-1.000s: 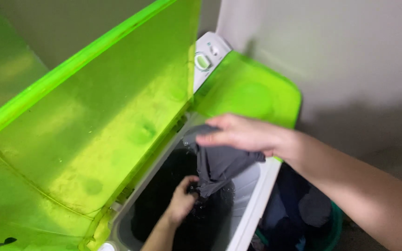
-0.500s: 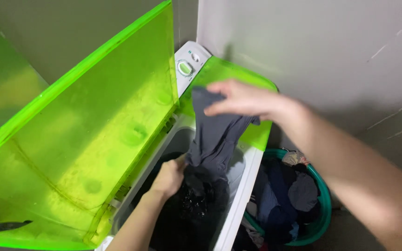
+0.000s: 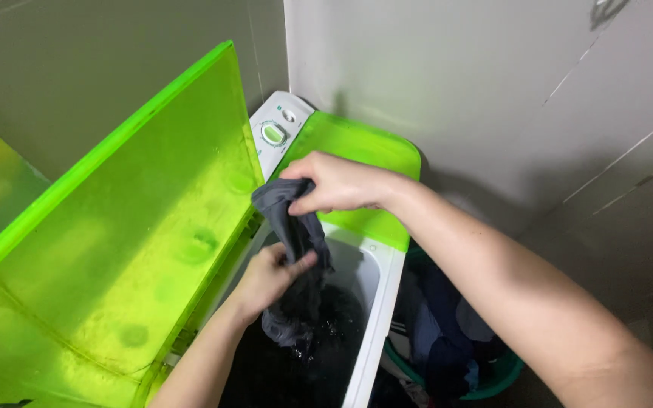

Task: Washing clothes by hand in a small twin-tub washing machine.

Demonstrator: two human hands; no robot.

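Right hand (image 3: 335, 183) is closed on the top end of a grey cloth (image 3: 297, 227), pinching it just above the washer's open tub (image 3: 364, 264). Left hand (image 3: 267, 277) grips the same cloth lower down, thumb across the front, fingers wrapped behind. The cloth hangs between the two hands, bunched and twisted; its lower end looks wet and reaches the dark laundry (image 3: 296, 355) in the tub. Water drops show on the dark pile near the cloth's bottom. Can't tell whether the cloth's end is still sunk in the pile or only touching it.

The tub has a white rim and sits centre frame, running from near to far. A green see-through lid (image 3: 115, 234) stands raised on the left, tilted up, filling most of the left side. A second green lid (image 3: 349, 143) lies flat on the far part of the washer, just behind the right hand. A white control panel (image 3: 277, 136) with a green-ringed dial (image 3: 272, 134) sits at the far left corner of the washer, against the wall (image 3: 455, 68).

A teal basket (image 3: 493, 378) sits on the floor right of the washer, partly hidden under the right forearm, holding dark blue and grey clothes (image 3: 447, 332). Grey walls meet in a corner behind the washer.
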